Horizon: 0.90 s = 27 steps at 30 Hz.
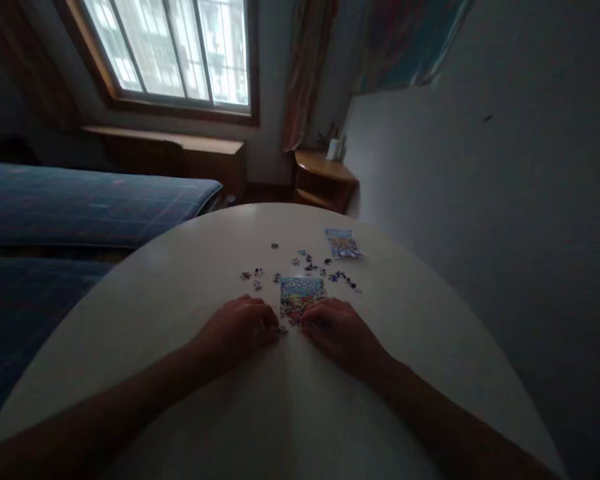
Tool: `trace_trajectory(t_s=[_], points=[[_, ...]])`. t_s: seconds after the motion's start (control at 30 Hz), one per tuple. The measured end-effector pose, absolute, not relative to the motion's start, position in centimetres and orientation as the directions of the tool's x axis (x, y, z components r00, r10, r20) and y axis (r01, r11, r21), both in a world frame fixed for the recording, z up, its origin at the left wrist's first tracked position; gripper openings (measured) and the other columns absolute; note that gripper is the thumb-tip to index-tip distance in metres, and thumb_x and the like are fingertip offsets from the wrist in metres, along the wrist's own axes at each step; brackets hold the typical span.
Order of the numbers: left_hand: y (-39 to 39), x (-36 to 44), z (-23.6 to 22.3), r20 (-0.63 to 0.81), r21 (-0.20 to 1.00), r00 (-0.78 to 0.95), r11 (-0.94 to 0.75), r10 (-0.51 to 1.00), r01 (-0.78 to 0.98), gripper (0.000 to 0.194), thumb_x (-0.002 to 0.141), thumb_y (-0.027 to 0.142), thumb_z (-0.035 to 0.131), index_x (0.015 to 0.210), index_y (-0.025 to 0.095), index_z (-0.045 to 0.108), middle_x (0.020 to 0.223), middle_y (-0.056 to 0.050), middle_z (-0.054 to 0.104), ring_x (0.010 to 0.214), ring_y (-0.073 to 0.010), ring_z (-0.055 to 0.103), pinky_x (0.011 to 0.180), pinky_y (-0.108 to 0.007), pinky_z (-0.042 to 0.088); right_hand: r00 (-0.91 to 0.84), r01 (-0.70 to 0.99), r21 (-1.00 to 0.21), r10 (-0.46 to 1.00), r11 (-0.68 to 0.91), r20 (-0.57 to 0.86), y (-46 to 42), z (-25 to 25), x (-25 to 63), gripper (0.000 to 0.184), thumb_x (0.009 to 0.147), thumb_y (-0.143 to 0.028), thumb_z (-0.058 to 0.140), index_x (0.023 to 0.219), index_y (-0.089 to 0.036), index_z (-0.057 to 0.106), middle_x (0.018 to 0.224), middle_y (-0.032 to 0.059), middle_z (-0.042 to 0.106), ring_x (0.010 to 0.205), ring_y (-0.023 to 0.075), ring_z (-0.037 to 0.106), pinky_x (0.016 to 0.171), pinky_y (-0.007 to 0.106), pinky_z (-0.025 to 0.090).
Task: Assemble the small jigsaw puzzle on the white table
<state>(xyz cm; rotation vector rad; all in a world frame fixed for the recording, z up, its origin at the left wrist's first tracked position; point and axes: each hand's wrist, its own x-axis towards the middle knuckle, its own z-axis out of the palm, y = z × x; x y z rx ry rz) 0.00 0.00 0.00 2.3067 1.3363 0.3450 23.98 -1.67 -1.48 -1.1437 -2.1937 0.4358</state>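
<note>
A partly assembled jigsaw puzzle (301, 293), blue and white above with red and green below, lies on the round white table. At its lower left corner is my left hand (243, 325), its fingers curled together and the fingertips at a loose jigsaw piece (283, 330). My right hand (341, 331) rests at the lower right, covering that corner of the puzzle. Its fingers are bent closed, and what they pinch is mostly hidden. Small pieces (293, 322) show along the bottom edge between both hands.
Loose jigsaw pieces (347, 280) are scattered beyond and beside the puzzle. A printed picture sheet or packet (343, 243) lies farther back on the right of the table (205, 257). A bed (95, 203) stands left, a wooden corner shelf (325, 167) behind, a wall right.
</note>
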Motion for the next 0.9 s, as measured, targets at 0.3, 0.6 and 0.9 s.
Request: trace_trajectory(t_s=[0.3, 0.6, 0.9], points=[[0.0, 0.6, -0.2, 0.022, 0.489, 0.491, -0.438, 0.871, 0.755, 0.012, 0.082, 0.023, 0.072, 0.093, 0.027, 0.075, 0.094, 0.0, 0.072, 0.093, -0.0219, 0.062, 0.085, -0.035, 0.046, -0.449, 0.65, -0.503, 0.822, 0.57, 0.35, -1.5, -1.8, 23.8, 0.012, 0.082, -0.019, 0.072, 0.092, -0.025, 0.069, 0.101, 0.0026, 0.072, 0.099, 0.0211, 0.066, 0.088, 0.04, 0.043], [0.5, 0.3, -0.3, 0.073, 0.495, 0.461, -0.434, 0.884, 0.753, 0.011, 0.082, 0.024, 0.072, 0.093, 0.025, 0.074, 0.093, -0.001, 0.073, 0.092, -0.0227, 0.062, 0.085, -0.037, 0.047, -0.48, 0.656, -0.478, 0.811, 0.584, 0.334, -1.6, -1.8, 23.9, 0.014, 0.083, -0.023, 0.072, 0.097, -0.025, 0.071, 0.105, 0.0039, 0.072, 0.102, 0.0217, 0.063, 0.09, 0.042, 0.043], [0.1, -0.2, -0.9, 0.11, 0.491, 0.533, -0.513, 0.839, 0.705, 0.013, 0.081, 0.029, 0.073, 0.093, 0.03, 0.075, 0.1, -0.001, 0.071, 0.101, -0.0244, 0.058, 0.091, -0.04, 0.045, -0.517, 0.642, -0.45, 0.783, 0.621, 0.346, -1.6, -1.8, 23.8, 0.018, 0.085, -0.025, 0.071, 0.102, -0.026, 0.072, 0.107, 0.0044, 0.071, 0.102, 0.0223, 0.063, 0.09, 0.042, 0.043]])
